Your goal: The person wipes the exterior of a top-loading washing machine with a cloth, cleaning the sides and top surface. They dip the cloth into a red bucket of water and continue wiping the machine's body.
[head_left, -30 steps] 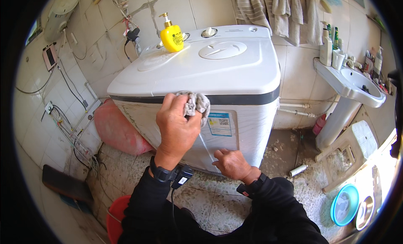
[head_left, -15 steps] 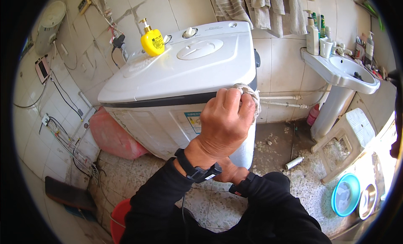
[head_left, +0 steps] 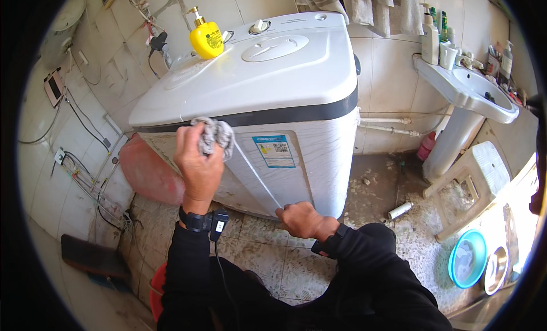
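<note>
A crumpled grey cloth [head_left: 215, 138] is bunched in my left hand [head_left: 199, 167], whose fingers are closed round it. It is against the front of the white washing machine [head_left: 268, 80], at the left part of the dark band [head_left: 273, 115] below the lid. From the cloth a thin white strip [head_left: 254, 170] runs taut down to my right hand [head_left: 307, 220]. That hand is closed on its lower end, in front of the machine's lower panel. Between my hands a blue and white label [head_left: 274, 151] shows on the panel.
A yellow pump bottle [head_left: 206, 39] stands on the machine top. To the right are a pedestal sink [head_left: 450, 92], a plastic stool [head_left: 478, 166] and a turquoise basin [head_left: 468, 258]. A red bucket [head_left: 158, 285] is at lower left, near loose cables [head_left: 94, 188].
My left hand has moved left along the dark band with the cloth, from the machine's right corner. The right hand, formerly partly hidden behind the left arm, now shows with the white strip stretched out.
</note>
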The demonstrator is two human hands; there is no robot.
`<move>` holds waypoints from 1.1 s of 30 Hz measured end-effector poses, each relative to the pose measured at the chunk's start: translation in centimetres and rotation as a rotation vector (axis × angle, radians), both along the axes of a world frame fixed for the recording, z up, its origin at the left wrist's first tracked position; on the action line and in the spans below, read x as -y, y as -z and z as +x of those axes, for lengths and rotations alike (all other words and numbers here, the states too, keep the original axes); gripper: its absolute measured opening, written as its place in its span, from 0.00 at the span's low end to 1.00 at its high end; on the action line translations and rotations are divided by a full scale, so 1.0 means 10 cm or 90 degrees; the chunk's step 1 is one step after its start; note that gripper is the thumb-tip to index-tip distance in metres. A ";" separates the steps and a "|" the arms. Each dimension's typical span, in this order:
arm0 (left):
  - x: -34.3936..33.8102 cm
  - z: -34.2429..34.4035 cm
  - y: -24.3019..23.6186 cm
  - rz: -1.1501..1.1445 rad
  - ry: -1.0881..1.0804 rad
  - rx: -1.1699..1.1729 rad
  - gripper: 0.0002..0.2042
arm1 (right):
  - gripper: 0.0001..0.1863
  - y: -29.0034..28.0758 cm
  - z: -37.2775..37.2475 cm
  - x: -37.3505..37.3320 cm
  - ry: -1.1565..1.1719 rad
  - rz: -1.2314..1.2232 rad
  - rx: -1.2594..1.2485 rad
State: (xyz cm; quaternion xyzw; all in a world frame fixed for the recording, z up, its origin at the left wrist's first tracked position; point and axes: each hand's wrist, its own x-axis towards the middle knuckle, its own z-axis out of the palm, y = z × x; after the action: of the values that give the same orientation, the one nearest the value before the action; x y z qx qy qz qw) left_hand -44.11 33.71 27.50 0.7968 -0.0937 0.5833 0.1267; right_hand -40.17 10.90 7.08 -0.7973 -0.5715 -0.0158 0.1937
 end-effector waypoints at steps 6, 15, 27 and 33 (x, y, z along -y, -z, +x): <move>0.10 -0.07 -0.07 -0.272 0.021 -0.058 0.10 | 0.13 -0.09 0.00 0.06 -0.004 0.005 -0.016; 0.54 0.03 -0.10 -0.070 0.106 -0.007 0.18 | 0.13 -0.25 -0.05 0.06 -0.033 0.050 0.001; -1.11 0.08 0.10 -0.461 0.152 0.024 0.13 | 0.16 -2.09 -0.37 0.25 -0.053 0.383 0.250; -1.60 0.07 0.14 -0.496 0.147 0.050 0.12 | 0.13 -2.93 -0.03 0.13 0.231 0.356 0.536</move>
State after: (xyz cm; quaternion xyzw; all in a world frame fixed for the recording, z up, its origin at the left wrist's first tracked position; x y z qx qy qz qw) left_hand -43.38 49.71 26.13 0.6505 0.0406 0.5868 0.4805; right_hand -40.42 9.62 36.36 -0.7261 -0.4266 -0.5188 0.1466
